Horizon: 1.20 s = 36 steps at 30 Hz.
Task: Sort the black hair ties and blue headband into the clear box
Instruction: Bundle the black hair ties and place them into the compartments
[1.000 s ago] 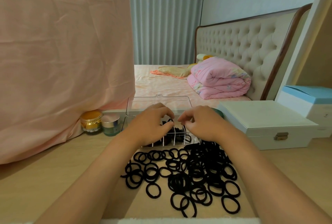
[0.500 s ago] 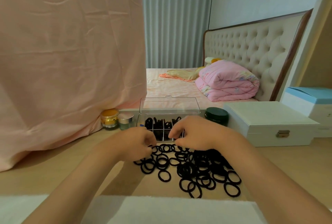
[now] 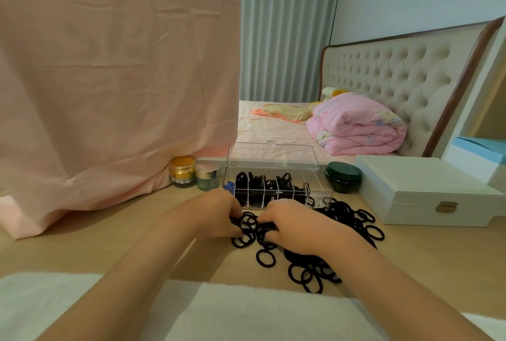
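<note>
The clear box [image 3: 276, 193] sits on the surface [image 3: 109, 236], just past the 2 hands. Its lid [image 3: 273, 155] is open and stands up at the back. Thin walls split the box into a row of small parts, and most of them have black hair ties [image 3: 347, 217] in them. A small blue headband [image 3: 229, 185] is at the left end of the box. I cannot tell if it is inside or just beside it.

Many more black hair ties lie in a big pile on the surface in front of the box and to its right. The left hand [image 3: 216, 214] and the right hand [image 3: 295, 228] are both down in this pile. Their fingers are curled round some of the ties. The hands hide the middle of the pile and a bit of the front of the box.

Left of the box stand a gold jar [image 3: 182, 172] and a jar with a silver lid [image 3: 207, 176]. A big pink cloth [image 3: 109, 80] hangs behind them. Right of the box is a dark green jar [image 3: 343, 177], then a white box [image 3: 421, 190] with a little latch. A box with a blue lid [image 3: 482, 154] is behind that. A white towel [image 3: 246, 310] lies at the near edge, under the arms. Far back is a bed with a folded pink blanket [image 3: 356, 127].
</note>
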Each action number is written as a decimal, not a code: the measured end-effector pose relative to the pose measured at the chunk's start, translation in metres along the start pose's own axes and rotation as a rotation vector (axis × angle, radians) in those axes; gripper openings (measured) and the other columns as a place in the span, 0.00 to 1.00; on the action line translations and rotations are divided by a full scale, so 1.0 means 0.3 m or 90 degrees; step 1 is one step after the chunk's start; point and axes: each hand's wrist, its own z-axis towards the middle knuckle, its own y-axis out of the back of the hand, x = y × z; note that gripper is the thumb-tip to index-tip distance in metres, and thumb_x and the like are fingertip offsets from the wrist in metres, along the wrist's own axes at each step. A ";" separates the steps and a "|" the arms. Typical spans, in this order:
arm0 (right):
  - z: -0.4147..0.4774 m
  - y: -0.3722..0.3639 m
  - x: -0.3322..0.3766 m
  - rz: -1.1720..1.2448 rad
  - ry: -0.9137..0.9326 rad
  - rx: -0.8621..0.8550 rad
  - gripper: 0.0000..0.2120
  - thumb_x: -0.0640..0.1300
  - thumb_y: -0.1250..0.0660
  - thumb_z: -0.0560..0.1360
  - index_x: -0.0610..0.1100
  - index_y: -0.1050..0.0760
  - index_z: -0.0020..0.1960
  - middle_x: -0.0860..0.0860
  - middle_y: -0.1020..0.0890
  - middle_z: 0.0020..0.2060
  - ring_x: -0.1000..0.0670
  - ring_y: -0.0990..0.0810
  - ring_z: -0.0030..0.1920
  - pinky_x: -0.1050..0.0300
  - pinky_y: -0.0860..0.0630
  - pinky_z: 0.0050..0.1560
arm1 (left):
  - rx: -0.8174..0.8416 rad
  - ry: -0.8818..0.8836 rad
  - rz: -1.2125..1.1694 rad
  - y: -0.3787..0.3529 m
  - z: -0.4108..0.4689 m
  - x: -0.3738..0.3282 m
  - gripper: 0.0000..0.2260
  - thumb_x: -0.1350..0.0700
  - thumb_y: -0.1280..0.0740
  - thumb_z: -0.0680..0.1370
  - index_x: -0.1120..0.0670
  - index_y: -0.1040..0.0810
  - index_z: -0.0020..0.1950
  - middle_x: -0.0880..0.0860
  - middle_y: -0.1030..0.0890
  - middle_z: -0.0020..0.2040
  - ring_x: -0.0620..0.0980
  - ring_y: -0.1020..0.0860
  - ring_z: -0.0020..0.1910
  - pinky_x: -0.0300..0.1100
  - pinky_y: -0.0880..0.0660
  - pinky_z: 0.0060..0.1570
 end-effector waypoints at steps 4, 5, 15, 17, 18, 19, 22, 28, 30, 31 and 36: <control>-0.020 0.029 -0.028 0.052 -0.009 -0.053 0.28 0.52 0.29 0.77 0.55 0.31 0.75 0.54 0.25 0.68 0.51 0.26 0.67 0.53 0.28 0.68 | 0.017 0.019 -0.070 0.040 -0.009 0.016 0.17 0.48 0.30 0.76 0.44 0.24 0.65 0.43 0.21 0.57 0.44 0.22 0.55 0.41 0.24 0.57; -0.023 0.032 -0.033 0.049 -0.014 -0.065 0.27 0.53 0.29 0.77 0.54 0.30 0.75 0.54 0.26 0.68 0.52 0.26 0.67 0.54 0.28 0.68 | 0.021 0.030 -0.078 0.049 -0.012 0.024 0.16 0.49 0.30 0.76 0.44 0.24 0.64 0.43 0.22 0.57 0.45 0.23 0.55 0.42 0.24 0.58; 0.003 0.009 0.001 -0.020 -0.038 -0.014 0.17 0.46 0.32 0.79 0.54 0.21 0.67 0.54 0.19 0.61 0.51 0.20 0.59 0.52 0.23 0.64 | 0.031 0.038 0.053 0.032 -0.003 -0.003 0.09 0.55 0.30 0.78 0.51 0.16 0.57 0.50 0.17 0.53 0.50 0.19 0.51 0.41 0.22 0.49; -0.006 0.011 0.004 -0.010 -0.035 -0.006 0.17 0.44 0.31 0.78 0.55 0.20 0.65 0.56 0.17 0.58 0.54 0.19 0.57 0.55 0.22 0.62 | 0.024 0.034 0.050 0.031 -0.005 0.002 0.08 0.54 0.31 0.78 0.51 0.15 0.55 0.50 0.17 0.51 0.50 0.19 0.50 0.42 0.21 0.49; -0.013 0.013 0.003 -0.002 -0.032 0.001 0.17 0.44 0.31 0.77 0.54 0.20 0.65 0.56 0.18 0.56 0.54 0.20 0.55 0.57 0.21 0.60 | 0.017 0.027 0.036 0.030 -0.008 0.008 0.08 0.53 0.31 0.78 0.51 0.15 0.54 0.50 0.16 0.49 0.50 0.19 0.48 0.42 0.21 0.48; -0.020 0.016 0.000 0.013 -0.031 0.005 0.17 0.44 0.31 0.77 0.54 0.21 0.65 0.57 0.19 0.54 0.55 0.20 0.52 0.59 0.21 0.58 | 0.005 0.021 0.013 0.032 -0.012 0.015 0.07 0.53 0.31 0.79 0.51 0.15 0.52 0.49 0.16 0.48 0.48 0.19 0.46 0.42 0.21 0.46; -0.042 0.047 -0.018 0.131 -0.025 -0.025 0.15 0.43 0.30 0.76 0.54 0.19 0.62 0.59 0.19 0.49 0.63 0.22 0.41 0.69 0.24 0.43 | -0.039 0.038 -0.110 0.043 -0.020 0.027 0.05 0.52 0.32 0.79 0.49 0.20 0.45 0.46 0.19 0.40 0.42 0.23 0.37 0.35 0.27 0.35; -0.079 0.109 -0.002 0.695 -0.007 -0.113 0.13 0.34 0.32 0.78 0.50 0.15 0.53 0.48 0.12 0.45 0.46 0.13 0.48 0.52 0.17 0.52 | -0.082 0.092 -0.408 0.030 -0.009 -0.024 0.05 0.53 0.30 0.79 0.54 0.18 0.50 0.52 0.15 0.45 0.45 0.15 0.41 0.36 0.20 0.36; -0.070 0.094 0.010 0.778 -0.007 -0.117 0.11 0.33 0.32 0.78 0.46 0.15 0.53 0.46 0.12 0.46 0.46 0.13 0.47 0.51 0.17 0.51 | -0.038 0.079 -0.509 0.019 -0.007 -0.047 0.08 0.53 0.28 0.77 0.56 0.17 0.53 0.54 0.14 0.48 0.46 0.15 0.43 0.39 0.18 0.41; -0.062 0.083 0.012 0.780 -0.024 -0.132 0.10 0.33 0.31 0.78 0.44 0.16 0.54 0.45 0.12 0.46 0.47 0.13 0.45 0.50 0.16 0.50 | -0.005 0.063 -0.562 0.017 -0.008 -0.056 0.09 0.54 0.27 0.77 0.57 0.16 0.54 0.55 0.13 0.49 0.47 0.14 0.45 0.41 0.17 0.43; -0.036 0.046 0.009 0.716 -0.132 -0.236 0.10 0.39 0.25 0.74 0.43 0.19 0.55 0.46 0.13 0.45 0.50 0.15 0.32 0.55 0.17 0.38 | 0.115 0.007 -0.763 0.022 -0.017 -0.049 0.10 0.58 0.34 0.80 0.59 0.17 0.59 0.61 0.17 0.52 0.53 0.16 0.53 0.48 0.19 0.53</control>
